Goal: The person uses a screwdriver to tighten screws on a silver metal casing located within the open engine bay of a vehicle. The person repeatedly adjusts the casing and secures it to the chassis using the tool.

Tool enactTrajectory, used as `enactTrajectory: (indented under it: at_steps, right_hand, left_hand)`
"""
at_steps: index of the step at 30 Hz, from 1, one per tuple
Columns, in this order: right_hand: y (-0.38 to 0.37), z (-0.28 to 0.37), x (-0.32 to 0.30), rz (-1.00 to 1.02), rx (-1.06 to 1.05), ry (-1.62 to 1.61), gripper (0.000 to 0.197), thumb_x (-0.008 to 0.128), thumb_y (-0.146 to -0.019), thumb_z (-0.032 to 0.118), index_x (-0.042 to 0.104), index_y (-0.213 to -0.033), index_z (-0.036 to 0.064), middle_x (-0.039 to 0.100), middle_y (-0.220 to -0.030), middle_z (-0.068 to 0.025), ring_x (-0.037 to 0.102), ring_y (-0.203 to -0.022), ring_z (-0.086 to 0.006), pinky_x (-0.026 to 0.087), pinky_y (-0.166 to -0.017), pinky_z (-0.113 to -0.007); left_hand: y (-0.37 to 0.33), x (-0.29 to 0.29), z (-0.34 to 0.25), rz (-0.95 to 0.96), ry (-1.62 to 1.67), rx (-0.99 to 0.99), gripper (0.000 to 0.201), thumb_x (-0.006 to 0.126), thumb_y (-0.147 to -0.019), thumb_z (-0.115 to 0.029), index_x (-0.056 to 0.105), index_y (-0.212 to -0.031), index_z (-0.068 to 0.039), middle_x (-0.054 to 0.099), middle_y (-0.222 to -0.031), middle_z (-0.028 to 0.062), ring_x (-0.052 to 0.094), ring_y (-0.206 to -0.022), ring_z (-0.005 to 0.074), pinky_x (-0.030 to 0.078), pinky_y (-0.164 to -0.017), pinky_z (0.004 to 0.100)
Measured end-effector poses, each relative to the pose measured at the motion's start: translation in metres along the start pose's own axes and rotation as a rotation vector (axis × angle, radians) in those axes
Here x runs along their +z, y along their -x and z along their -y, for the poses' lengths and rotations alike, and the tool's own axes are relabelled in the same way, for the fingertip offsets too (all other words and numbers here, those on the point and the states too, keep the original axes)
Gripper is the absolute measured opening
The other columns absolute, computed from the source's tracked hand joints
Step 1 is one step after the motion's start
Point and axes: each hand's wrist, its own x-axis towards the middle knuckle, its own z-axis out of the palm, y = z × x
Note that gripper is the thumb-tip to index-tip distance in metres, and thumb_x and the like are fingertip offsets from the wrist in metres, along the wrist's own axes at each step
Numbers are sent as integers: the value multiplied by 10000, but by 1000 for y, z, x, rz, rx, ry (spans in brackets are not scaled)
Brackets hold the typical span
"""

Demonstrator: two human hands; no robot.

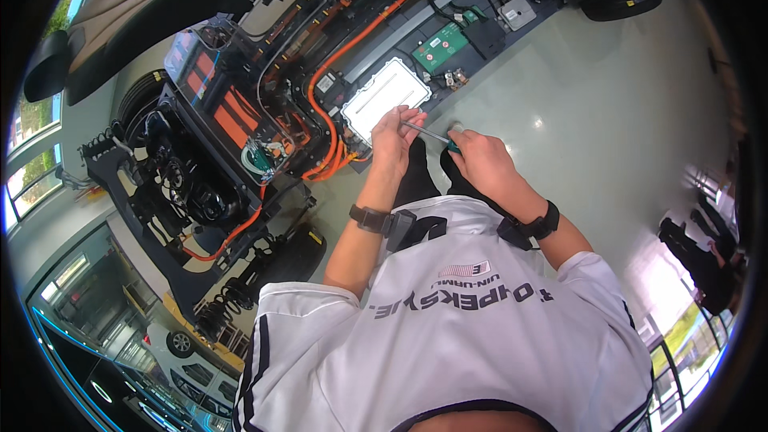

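My right hand [485,163] is closed round the green handle of a screwdriver [430,134]. The metal shaft slants up and left from it to my left hand [391,141]. There my left fingers are pinched together at the shaft's end; whether they also hold something small at the tip I cannot tell. Just beyond my left hand lies a flat silver-white metal box [386,96] with a bolt-tabbed rim, set on the side of an open vehicle chassis. Both hands are in front of that box, held above the floor close to my body.
Thick orange cables [320,100] run along the chassis left of the box. A green box [442,48] sits on the chassis ledge beyond it. A black wheel and suspension coil [228,304] stick out at left. Further people [704,252] stand at the far right.
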Motion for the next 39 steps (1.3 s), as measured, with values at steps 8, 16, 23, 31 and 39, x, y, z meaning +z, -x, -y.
enactTrajectory:
  at_steps: [8,16,23,31,39]
  right_hand:
    - [-67,-67,128,367,734,-863,330,667,-894,197,637,-1091,-66,631,-772,-63,598,-642,-128,490,-571,-294]
    - [-95,-142,234,303,1044,-1278,214,591,-978,213,600,-1034,6,610,-766,-42,606,-627,-128,500,-544,-267]
    - [-131,-224,290,260,1054,-1017,286,576,-980,278,604,-938,-3,587,-620,-39,555,-477,-106,429,-431,-269]
    - [-148,-254,318,241,1037,-1000,293,601,-956,279,617,-888,-6,595,-601,-55,562,-475,-116,435,-448,-279]
    - [-148,-244,311,122,874,-782,322,616,-957,268,607,-915,-51,591,-618,-92,573,-526,-166,436,-517,-332]
  left_hand:
    - [-130,-83,91,-55,207,-283,297,407,-1064,-221,517,-1164,36,638,-1080,159,664,-948,278,567,-803,336]
    - [-246,-109,195,-119,200,-591,249,374,-1061,-172,508,-1126,27,633,-1042,168,665,-906,282,589,-757,348]
    - [-325,-125,258,-271,265,-595,228,402,-1058,-173,503,-1066,30,647,-1034,200,684,-891,295,612,-742,361]
    - [-356,-135,293,-325,344,-488,201,432,-1048,-144,500,-1075,43,651,-1035,198,691,-920,296,617,-814,366]
    - [-356,-118,290,-493,407,-424,221,443,-1032,-107,489,-1141,80,632,-1104,205,677,-987,294,609,-868,329]
